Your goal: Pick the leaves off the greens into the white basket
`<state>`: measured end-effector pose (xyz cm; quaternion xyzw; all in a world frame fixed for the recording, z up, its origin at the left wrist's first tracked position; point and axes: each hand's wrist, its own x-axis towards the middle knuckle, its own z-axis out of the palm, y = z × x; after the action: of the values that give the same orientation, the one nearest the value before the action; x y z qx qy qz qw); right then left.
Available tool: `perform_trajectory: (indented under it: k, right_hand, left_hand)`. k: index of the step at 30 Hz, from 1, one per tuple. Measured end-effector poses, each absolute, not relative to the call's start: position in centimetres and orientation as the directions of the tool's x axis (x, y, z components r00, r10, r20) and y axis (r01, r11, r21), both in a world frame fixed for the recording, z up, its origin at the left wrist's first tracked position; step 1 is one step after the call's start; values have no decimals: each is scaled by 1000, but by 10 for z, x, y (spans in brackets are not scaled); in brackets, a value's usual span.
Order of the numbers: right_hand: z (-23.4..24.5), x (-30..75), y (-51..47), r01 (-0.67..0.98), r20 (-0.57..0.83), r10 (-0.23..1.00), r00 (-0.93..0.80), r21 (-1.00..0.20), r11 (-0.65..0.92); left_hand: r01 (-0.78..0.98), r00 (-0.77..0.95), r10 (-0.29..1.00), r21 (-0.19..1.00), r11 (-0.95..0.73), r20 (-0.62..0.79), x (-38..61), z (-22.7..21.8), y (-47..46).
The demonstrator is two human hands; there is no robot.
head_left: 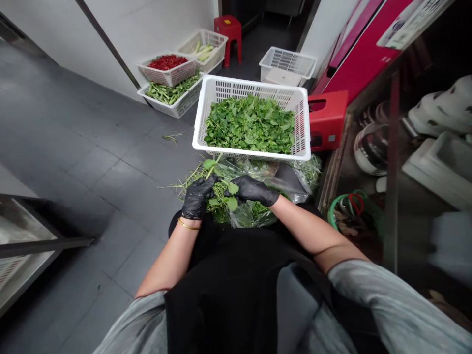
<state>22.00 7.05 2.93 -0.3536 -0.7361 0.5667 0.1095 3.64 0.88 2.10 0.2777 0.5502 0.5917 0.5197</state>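
Observation:
Both my hands wear black gloves and meet over a heap of cut green stems (220,209). My left hand (196,197) is closed on a leafy green stem (211,171), which sticks up past the fingers. Close beside it, my right hand (256,191) is closed at a sprig with round green leaves (232,188); its fingertips are partly hidden by the leaves. Just beyond the hands stands a white plastic basket (252,154) with a thick layer of picked green leaves (250,123) in it. Clear plastic bags (291,184) with more greens lie under and behind my right hand.
At the back left, white baskets hold red chilies (167,62), green pods (173,91) and pale stalks (203,50). A red stool (228,37) stands behind them. Another red stool (330,120) lies right of the leaf basket. Shelving with containers (442,167) lines the right side.

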Motion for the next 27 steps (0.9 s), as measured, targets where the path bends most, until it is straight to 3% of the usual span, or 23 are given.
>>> perform_trajectory:
  k: [3,5,11,16,18,20,23,25,27]
  right_hand:
    - [34,208,61,553,-140,671,-728,-698,454]
    - [37,205,57,598,-112,687,-718,-605,526]
    - [43,218,58,514,-219,693,-687,-820,251]
    - [33,215,58,519,-43,788,-614,-774,362]
    - [27,211,58,418,29,848,-530,-861,290]
    - [23,209,62,213,36,920,-390,-969,128]
    - [24,215,76,-43,4,982,-188,-999,-4]
    - [30,223,83,-72,25,979,-204,-997,10]
    - [36,226,82,-50,26,943,-333,-999,10]
  left_hand:
    - [-248,-286,910,940,234,-302,44,26,7]
    - [-199,-310,900,947,253,-305,44,28,7]
    - [-212,-366,877,945,248,-312,34,22,4]
    - [-260,-505,815,951,169,-283,41,17,4]
    - [-300,-560,782,947,117,-274,46,18,6]
    - [-349,-594,757,935,61,-271,48,19,9]
    - [-441,-553,776,897,35,-302,42,20,10]
    - [-507,-455,818,857,86,-351,37,19,9]
    - [-553,-374,844,823,130,-384,34,16,6]
